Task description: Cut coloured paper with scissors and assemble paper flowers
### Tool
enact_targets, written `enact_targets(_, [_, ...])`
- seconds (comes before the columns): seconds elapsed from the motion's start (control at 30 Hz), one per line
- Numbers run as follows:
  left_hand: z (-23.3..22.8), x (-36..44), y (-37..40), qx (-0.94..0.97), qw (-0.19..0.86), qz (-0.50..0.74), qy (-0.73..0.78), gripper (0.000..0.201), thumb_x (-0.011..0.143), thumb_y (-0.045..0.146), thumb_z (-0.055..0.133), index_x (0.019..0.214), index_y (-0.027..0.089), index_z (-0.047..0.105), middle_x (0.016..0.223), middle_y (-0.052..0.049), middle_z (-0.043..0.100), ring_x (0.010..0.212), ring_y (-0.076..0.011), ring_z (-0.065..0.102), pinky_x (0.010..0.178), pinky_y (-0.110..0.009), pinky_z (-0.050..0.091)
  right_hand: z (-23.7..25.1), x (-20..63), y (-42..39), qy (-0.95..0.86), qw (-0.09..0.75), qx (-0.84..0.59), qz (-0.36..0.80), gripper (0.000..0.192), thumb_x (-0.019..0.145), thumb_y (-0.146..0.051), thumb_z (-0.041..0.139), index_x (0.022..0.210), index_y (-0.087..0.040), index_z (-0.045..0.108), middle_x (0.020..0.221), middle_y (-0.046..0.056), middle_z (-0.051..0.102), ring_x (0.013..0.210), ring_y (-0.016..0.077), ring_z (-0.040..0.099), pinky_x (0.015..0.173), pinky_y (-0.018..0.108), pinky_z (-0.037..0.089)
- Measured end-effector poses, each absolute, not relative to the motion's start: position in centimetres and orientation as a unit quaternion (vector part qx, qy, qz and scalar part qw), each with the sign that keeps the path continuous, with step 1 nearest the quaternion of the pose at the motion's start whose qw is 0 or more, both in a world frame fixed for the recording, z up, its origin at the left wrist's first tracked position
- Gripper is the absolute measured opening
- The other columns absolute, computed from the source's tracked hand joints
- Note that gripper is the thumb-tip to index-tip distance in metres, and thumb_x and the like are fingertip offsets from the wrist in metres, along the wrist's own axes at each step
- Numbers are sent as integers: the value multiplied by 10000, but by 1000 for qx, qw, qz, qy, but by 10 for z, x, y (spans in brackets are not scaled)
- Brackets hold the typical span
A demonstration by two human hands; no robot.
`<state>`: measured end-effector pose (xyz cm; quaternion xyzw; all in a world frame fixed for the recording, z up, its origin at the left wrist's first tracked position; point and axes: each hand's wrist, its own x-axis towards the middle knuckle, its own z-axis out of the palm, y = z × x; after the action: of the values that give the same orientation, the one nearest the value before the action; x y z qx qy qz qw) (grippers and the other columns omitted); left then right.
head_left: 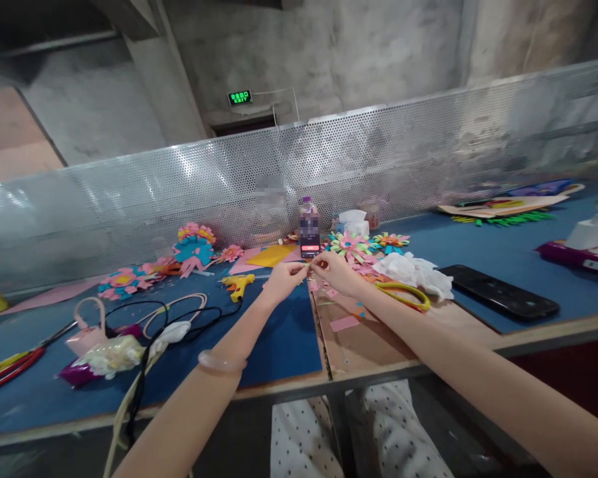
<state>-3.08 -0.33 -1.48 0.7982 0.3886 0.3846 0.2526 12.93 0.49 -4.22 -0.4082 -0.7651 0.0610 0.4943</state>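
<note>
Centrally, left hand [285, 279] and right hand [335, 269] pinch tiny blurred piece [308, 263]; purple pack [568, 256] holds white tissue [589, 234].

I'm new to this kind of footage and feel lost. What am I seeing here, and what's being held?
No machine here: the single picture comes from a camera on a person's head, looking forward and down at their bare hands. The left hand and right hand come together at the fingertips; anything between them is too small to make out. On the blue tabletop lie paper flowers, a yellow glue gun and crumpled white tissue.
</note>
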Motion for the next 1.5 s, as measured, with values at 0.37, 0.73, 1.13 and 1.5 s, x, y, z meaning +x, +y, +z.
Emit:
enact_targets(0.37, [-16, -29, -5, 792, 221, 401, 404, 249, 704, 353, 547, 679, 159, 701, 671, -40, 672, 735, -207, 582, 659, -249, 412, -40, 126, 0, -747, 496, -427, 117, 178, 762, -189, 475, 677, -154, 628, 629, 12, 622, 545, 103, 518, 520, 215, 359])
enact_targets(0.73, [-19, -32, -1, 792, 210, 402, 408, 266, 738, 328, 511, 708, 148, 705, 702, -29, 680, 693, -187, 584, 639, -241, 401, -51, 124, 14, -686, 541, -454, 177, 183, 719, -325, 562, 761, -154, 612, 690, 17, 618, 593, 124, 537, 533, 230, 396])
enact_targets(1.13, [-26, -32, 7, 769, 289, 424, 380, 313, 753, 356, 519, 885, 144, 707, 812, -49, 699, 815, -199, 617, 757, -267, 445, -43, 135, 11, -673, 563, -425, 221, 152, 654, -316, 636, 630, -169, 604, 652, -2, 590, 639, 136, 533, 600, 243, 407])
enact_targets(1.5, [-27, -36, 16, 740, 442, 382, 333, 294, 759, 327, 527, 914, 131, 682, 895, -98, 693, 856, -190, 629, 831, -320, 451, -46, 140, 6, -668, 523, -413, 332, 308, 771, -453, 514, 815, -183, 658, 621, -5, 604, 501, 116, 507, 460, 230, 401])
